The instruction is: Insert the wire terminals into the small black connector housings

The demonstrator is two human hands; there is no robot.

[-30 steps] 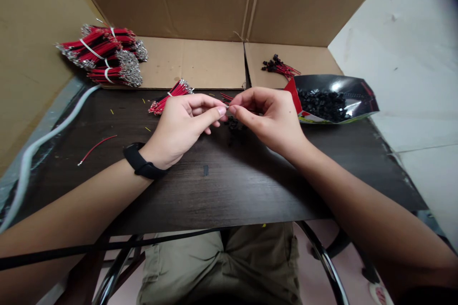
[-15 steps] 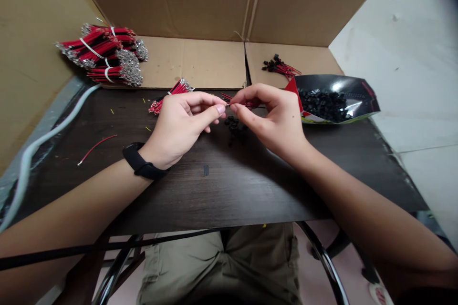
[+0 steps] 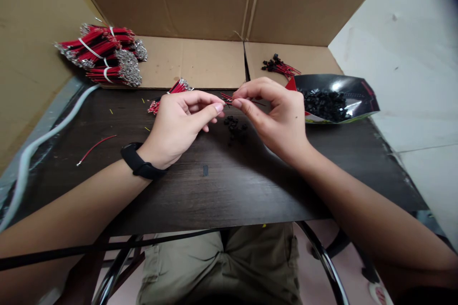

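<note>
My left hand is closed in a pinch over the middle of the table, its thumb against the index finger; what sits between the fingertips is too small and hidden to make out. Close beside it, my right hand pinches a thin wire whose end runs toward the left fingertips. More red and black wires show behind the right hand. Small black connector housings lie in a loose pile just below both hands. Partly behind my left hand rests a tied bundle of red and black wires with metal terminals.
Larger tied wire bundles are stacked at the back left. Wires with black connectors lie on the cardboard at the back. An open black bag of housings stands right. A single red wire lies left.
My right hand has shifted slightly right and up, opening a small gap between the fingertips, where wire now shows. My left hand has barely moved.
</note>
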